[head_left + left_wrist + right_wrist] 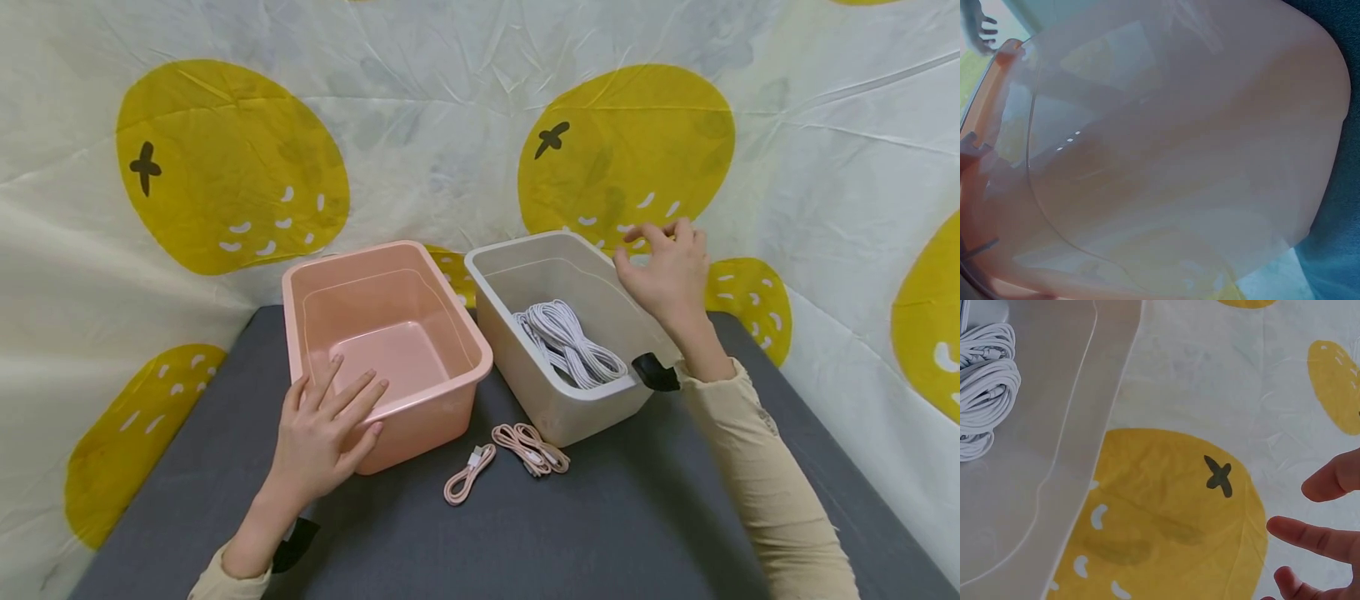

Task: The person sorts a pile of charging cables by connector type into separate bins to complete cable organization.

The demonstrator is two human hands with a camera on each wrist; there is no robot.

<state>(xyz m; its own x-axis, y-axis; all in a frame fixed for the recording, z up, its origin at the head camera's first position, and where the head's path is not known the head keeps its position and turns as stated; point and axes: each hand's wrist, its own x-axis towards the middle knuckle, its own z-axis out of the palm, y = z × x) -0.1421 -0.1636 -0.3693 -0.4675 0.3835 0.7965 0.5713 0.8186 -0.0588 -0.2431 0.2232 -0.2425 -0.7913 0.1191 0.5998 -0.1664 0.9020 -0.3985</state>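
Wrinkled cloth point(438, 158) behind (yellow-patterned), dark table point(592, 533), pink cables point(529, 448) before bins point(423, 429)

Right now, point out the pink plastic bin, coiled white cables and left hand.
Pink plastic bin point(397, 357): head view, inner floor.
Coiled white cables point(573, 343): head view, bundle's middle.
Left hand point(318, 440): head view, back of hand.

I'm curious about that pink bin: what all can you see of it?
The pink bin looks like glossy plastic: deep, rounded-cornered, with a lipped rim and a faint line along its inner walls. It stands upright and open on the dark table, left of the beige bin. The left hand rests over its near-left corner.
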